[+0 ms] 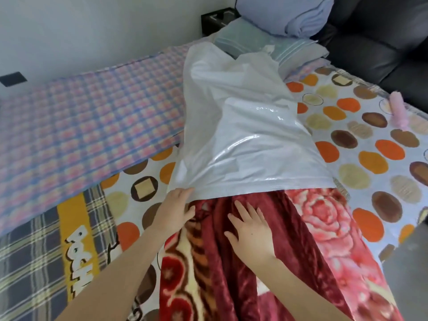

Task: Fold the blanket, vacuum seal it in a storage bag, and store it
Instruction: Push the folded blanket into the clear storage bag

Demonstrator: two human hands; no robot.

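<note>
A folded red blanket (289,258) with floral and tiger prints lies lengthwise on the bed, its far end inside a white translucent storage bag (240,126). My left hand (177,210) grips the near left corner of the bag's open mouth, fingers curled under the plastic edge. My right hand (251,230) rests flat on the blanket just outside the bag's mouth, fingers spread and holding nothing. The bag's far part is crumpled and partly empty.
The bed sheet (370,140) has orange and brown ovals. A checked pink-blue cloth (81,117) lies at left, a plaid blanket (34,262) at near left. Pillows (289,17) sit at the head, a black sofa (382,38) beyond, and a pink object (398,110) at right.
</note>
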